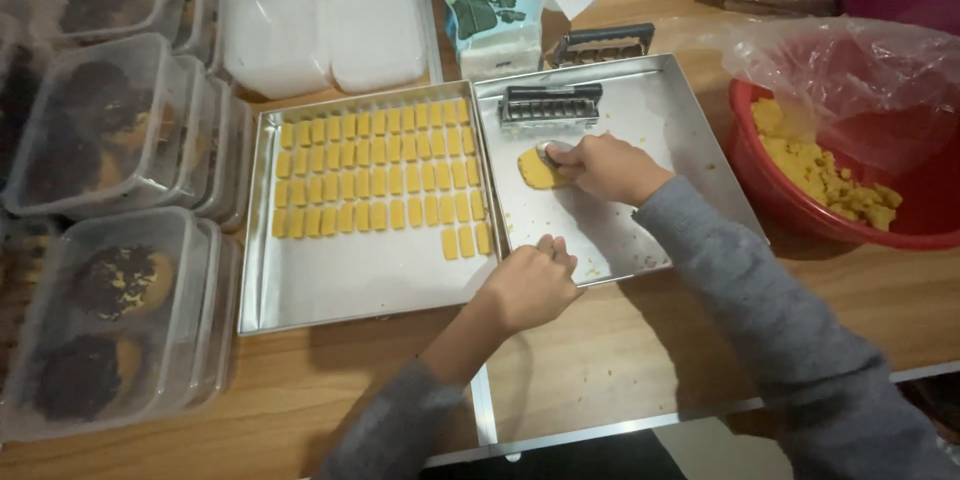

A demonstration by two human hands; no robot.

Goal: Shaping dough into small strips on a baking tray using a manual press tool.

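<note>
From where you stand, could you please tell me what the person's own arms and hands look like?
Both arms wear long grey sleeves of a soft, knit-looking fabric, reaching down to the wrists. The left hand and the right hand are bare: no gloves, and no rings, watch or bracelets that I can see. The sleeves are plain, without visible markings.

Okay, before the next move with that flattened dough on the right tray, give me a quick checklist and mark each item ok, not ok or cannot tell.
1. Right hand presses on the dough disc: ok.
2. Left hand steadies the right tray at its front edge: ok.
3. Metal cutter lies on the same tray, just behind the dough: ok.
4. Left tray has bare room in front of the cut dough pieces: ok.
5. Dough evenly flat: cannot tell, the hand covers part.
6. More dough in the red bowl: ok.
</note>
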